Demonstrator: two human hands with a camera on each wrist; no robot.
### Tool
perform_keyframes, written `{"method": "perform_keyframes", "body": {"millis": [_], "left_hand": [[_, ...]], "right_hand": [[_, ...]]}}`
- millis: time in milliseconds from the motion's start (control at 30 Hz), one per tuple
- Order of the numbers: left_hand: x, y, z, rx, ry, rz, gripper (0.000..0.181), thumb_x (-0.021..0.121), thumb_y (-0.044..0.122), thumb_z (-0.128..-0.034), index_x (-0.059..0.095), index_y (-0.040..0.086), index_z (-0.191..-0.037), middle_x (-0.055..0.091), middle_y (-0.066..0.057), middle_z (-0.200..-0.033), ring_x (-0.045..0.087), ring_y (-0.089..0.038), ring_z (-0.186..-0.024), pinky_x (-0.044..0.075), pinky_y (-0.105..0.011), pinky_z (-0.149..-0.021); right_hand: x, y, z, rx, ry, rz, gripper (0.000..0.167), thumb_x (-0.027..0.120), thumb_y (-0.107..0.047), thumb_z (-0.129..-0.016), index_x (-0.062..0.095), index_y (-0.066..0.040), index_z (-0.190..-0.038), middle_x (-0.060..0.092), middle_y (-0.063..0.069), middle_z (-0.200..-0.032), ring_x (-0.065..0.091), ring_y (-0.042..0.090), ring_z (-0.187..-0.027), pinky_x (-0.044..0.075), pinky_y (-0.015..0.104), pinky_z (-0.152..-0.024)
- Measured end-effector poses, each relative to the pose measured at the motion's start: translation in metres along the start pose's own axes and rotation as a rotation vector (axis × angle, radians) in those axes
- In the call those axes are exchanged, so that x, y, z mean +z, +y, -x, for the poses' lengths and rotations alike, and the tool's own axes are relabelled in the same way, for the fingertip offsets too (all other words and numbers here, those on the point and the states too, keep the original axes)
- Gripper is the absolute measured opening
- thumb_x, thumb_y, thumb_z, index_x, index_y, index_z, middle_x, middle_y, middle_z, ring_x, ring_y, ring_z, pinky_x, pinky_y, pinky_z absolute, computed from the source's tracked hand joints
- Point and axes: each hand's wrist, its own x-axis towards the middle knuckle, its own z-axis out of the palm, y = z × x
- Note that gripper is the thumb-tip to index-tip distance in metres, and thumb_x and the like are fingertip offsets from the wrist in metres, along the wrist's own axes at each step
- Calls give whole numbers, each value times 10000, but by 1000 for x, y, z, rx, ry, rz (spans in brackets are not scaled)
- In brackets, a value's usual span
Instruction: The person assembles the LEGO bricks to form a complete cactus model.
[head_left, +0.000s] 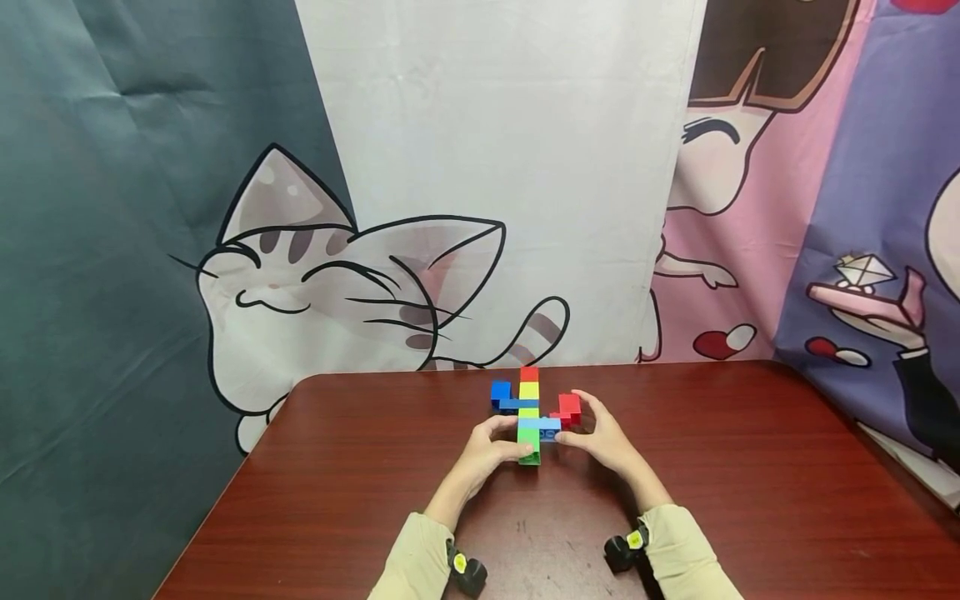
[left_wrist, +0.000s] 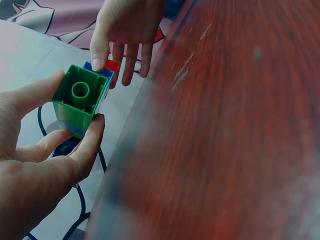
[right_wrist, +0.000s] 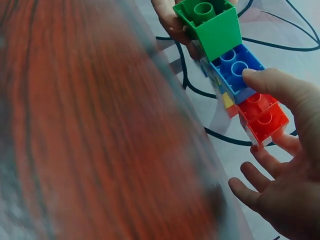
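A toy-brick figure [head_left: 528, 412] is held up in front of me, with its hollow green base brick [left_wrist: 79, 92] turned towards the wrists. Above the green rise light blue, yellow and blue bricks, topped by a red one [head_left: 529, 374]. Off to the left juts a blue brick [head_left: 500, 390]; a red side brick [right_wrist: 267, 121] sticks out on the right. My left hand [head_left: 480, 454] pinches the green base between thumb and fingers. With the thumb on a blue brick [right_wrist: 235, 67] and a finger at the red side brick, my right hand [head_left: 607, 437] grips the right arm of the figure.
Below the hands spreads a reddish-brown wooden table [head_left: 337, 500]. Behind its far edge hangs a curtain [head_left: 495, 125] printed with a cartoon cat and other figures. A black wrist camera [head_left: 468, 575] sits at the left cuff, another [head_left: 621, 552] at the right.
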Motion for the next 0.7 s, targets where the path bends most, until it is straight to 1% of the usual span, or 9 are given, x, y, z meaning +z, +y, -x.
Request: {"method": "perform_keyframes", "body": {"millis": [33, 133, 300, 400, 500, 567, 700], "left_hand": [[0, 0, 0, -6, -1, -2, 596, 751, 131, -840, 495, -26, -1355, 513, -205, -1362, 636, -115, -880, 559, -294, -883], [0, -1, 0, 7, -6, -14, 600, 754, 125, -838, 495, -19, -1359, 526, -199, -1350, 648, -118, -874, 553, -283, -892], [2, -1, 1, 30, -7, -16, 588, 746, 96, -839, 499, -33, -1357, 534, -210, -1341, 651, -102, -859, 556, -254, -852], [2, -1, 2, 32, -11, -19, 588, 741, 77, -837, 497, -39, -1358, 526, -216, -1352, 671, -105, -876, 559, -252, -841], [2, 0, 2, 31, -10, -28, 580, 739, 69, -836, 505, -29, -1358, 527, -213, -1363, 688, -124, -903, 560, -270, -857], [3, 0, 2, 26, -7, -47, 576, 740, 75, -837, 513, -20, -1358, 551, -204, -1352, 697, -135, -912, 560, -291, -877], [3, 0, 2, 10, -3, -82, 574, 747, 81, -831, 526, -23, -1350, 665, -230, -1203, 717, -170, -906, 558, -342, -907]], "right_hand": [[0, 1, 0, 5, 2, 5, 831, 766, -209, -825, 294, -10, -1478, 391, 275, -1458, 479, 478, -1285, 391, 557, -1089], [0, 4, -1, 17, 11, 7, 803, 757, -209, -832, 318, 7, -1468, 440, 277, -1421, 504, 464, -1257, 405, 557, -1080], [0, 10, -1, 33, 8, 14, 773, 754, -212, -838, 345, 8, -1457, 499, 257, -1382, 541, 420, -1222, 441, 541, -1050], [0, 12, -1, 35, 0, 10, 781, 761, -207, -831, 346, 16, -1454, 494, 262, -1389, 543, 417, -1215, 442, 541, -1046], [-1, 13, -1, 35, -10, 12, 799, 762, -207, -829, 332, 33, -1458, 476, 277, -1401, 536, 421, -1212, 434, 542, -1049], [-1, 13, -1, 49, -16, 15, 816, 763, -215, -826, 320, 33, -1466, 451, 283, -1426, 518, 427, -1230, 418, 545, -1064], [-2, 13, -1, 70, -38, 47, 851, 761, -240, -828, 291, 24, -1486, 389, 286, -1481, 468, 429, -1289, 391, 539, -1096]]}}
